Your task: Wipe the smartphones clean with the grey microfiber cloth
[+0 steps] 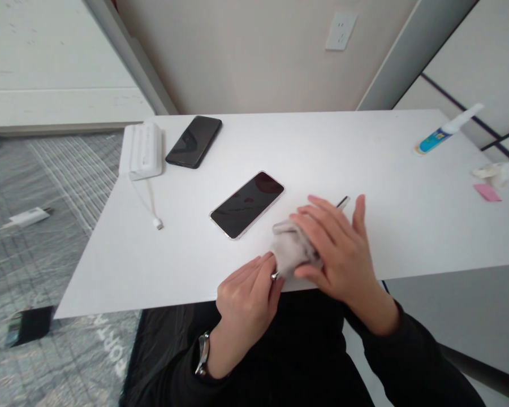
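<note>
A crumpled grey-beige cloth is bunched between my two hands near the table's front edge. My right hand has its fingers and thumb around the cloth, slightly blurred. My left hand is closed at the cloth's lower left, pinching a thing of which only a small shiny metal end shows. Most of that thing is hidden by fingers and cloth. Beyond my right fingers a thin dark-and-silver tip pokes out; I cannot tell whether it belongs to the same thing. A smartphone in a clear case lies just left of the cloth.
On the white table are a black smartphone, a white power bank with a short cable, a blue-and-white tube, a pink slip and crumpled tissue. A wall stands behind.
</note>
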`<state>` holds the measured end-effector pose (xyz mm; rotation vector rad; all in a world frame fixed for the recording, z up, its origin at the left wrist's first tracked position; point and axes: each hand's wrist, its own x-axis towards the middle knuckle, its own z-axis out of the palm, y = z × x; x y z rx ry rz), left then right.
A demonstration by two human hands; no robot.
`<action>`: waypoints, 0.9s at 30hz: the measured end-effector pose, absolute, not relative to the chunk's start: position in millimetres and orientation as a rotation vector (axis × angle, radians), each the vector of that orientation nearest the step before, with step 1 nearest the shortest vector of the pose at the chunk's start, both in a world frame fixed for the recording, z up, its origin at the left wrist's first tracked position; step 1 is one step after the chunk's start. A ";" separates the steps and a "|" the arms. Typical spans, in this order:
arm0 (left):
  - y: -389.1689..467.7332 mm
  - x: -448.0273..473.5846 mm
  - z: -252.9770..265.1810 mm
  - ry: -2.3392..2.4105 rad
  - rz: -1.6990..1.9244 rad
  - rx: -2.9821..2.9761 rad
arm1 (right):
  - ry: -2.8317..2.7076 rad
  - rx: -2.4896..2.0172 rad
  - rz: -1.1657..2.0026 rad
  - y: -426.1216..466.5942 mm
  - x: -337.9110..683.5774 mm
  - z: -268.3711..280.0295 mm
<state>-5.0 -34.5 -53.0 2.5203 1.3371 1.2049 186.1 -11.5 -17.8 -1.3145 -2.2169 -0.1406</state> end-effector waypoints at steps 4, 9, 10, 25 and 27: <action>-34.6 -5.1 -53.7 1.330 1.152 2.500 | -2.121 -1.422 -0.188 -7.1 191.1 -18.4; -35.2 -6.8 -56.6 1.323 1.197 2.499 | -2.321 -1.211 -0.091 -15.9 181.5 -19.4; -35.3 -6.6 -56.4 1.324 1.197 2.498 | -2.272 -1.267 -0.125 -13.5 184.9 -19.9; -34.6 -5.7 -54.6 1.319 1.178 2.497 | -2.150 -1.389 -0.187 -9.8 188.3 -16.3; -34.7 -5.5 -54.6 1.317 1.201 2.498 | -2.272 -1.273 -0.113 -11.3 186.5 -15.8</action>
